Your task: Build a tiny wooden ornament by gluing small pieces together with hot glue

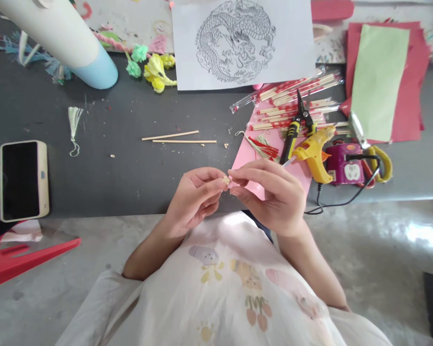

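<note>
Close to the table's front edge, my left hand [198, 196] pinches a small pale yellowish piece [226, 180] between thumb and forefinger. My right hand [272, 192] meets it from the other side, thumb and fingertips closed around the same spot; whether it grips that piece or something else is hidden. The piece is too small to name. Beyond my hands, two thin wooden sticks [184, 142] lie side by side on the dark table, with tiny crumbs around them. Under my right hand is a pink sheet [243, 156].
To the right lie pliers [292, 137], a yellow glue gun [315, 151] with its cord, scissors [359, 129] and wrapped stick bundles [292, 93]. A dragon drawing [187, 53] lies at the back. On the left are a phone [23, 180], a tassel [74, 127] and a white-blue cylinder [97, 69].
</note>
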A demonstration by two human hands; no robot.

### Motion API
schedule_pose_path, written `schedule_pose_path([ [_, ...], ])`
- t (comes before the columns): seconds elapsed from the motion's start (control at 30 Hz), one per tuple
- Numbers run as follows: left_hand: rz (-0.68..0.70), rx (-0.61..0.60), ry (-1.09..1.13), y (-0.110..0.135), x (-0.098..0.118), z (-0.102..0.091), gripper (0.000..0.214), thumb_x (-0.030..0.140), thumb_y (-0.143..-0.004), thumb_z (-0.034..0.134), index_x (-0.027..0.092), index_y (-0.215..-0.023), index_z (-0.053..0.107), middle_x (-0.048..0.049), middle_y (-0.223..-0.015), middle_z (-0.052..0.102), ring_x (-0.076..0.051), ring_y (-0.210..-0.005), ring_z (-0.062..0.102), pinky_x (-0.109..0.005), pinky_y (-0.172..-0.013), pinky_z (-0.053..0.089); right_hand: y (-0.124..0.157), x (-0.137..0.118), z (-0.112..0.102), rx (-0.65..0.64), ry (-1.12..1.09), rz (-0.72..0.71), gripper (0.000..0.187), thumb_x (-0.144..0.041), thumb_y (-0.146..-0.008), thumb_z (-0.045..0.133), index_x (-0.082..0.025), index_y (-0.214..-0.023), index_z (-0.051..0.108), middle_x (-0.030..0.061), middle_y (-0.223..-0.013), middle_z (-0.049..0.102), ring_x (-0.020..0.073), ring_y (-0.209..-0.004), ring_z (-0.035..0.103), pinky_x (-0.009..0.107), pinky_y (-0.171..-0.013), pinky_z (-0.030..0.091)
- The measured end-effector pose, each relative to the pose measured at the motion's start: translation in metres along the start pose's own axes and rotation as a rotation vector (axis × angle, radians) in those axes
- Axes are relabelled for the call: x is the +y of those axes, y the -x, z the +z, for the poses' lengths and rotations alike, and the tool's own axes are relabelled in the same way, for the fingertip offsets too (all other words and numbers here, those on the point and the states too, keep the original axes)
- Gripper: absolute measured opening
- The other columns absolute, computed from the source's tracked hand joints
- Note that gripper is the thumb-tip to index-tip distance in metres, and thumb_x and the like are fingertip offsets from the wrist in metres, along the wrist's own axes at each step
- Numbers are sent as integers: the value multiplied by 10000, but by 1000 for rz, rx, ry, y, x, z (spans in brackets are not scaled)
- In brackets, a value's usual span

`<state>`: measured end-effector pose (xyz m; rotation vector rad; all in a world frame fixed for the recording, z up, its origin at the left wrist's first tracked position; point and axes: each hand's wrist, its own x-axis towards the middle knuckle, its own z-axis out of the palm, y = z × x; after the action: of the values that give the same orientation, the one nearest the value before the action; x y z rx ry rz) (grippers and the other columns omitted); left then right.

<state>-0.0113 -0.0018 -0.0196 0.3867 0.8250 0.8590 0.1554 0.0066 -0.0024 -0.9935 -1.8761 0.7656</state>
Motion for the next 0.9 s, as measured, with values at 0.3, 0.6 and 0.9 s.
schedule_pose_path([
  [0.3,220,62,-115,2,-9,-3,151,328,-761,760,197,-758,686,55,-526,486,-4,-362,313,-122,-306,243,3,-3,6,1,48,91,211,-150,-807,707,-215,-1007,683,18,-843,660,117,-719,607,265,-631,529],
  [0.6,477,179,-343,2,-13,-5,107,272,-797,730,185,-780,671,26,-653,579,-12,-412,414,-158,-340,275,2,-5,7,-60,24,210,94,-118,-861,609,-191,-858,667,-3,-758,647,96,-668,562,247,-589,466],
  [0.9,455,183,-361,4,-12,-7,112,282,-803,728,191,-776,667,45,-565,552,-11,-381,388,-158,-339,268,5,-7,1,31,-249,319,64,-137,-845,659,-200,-844,668,-12,-778,666,96,-706,586,253,-629,467],
])
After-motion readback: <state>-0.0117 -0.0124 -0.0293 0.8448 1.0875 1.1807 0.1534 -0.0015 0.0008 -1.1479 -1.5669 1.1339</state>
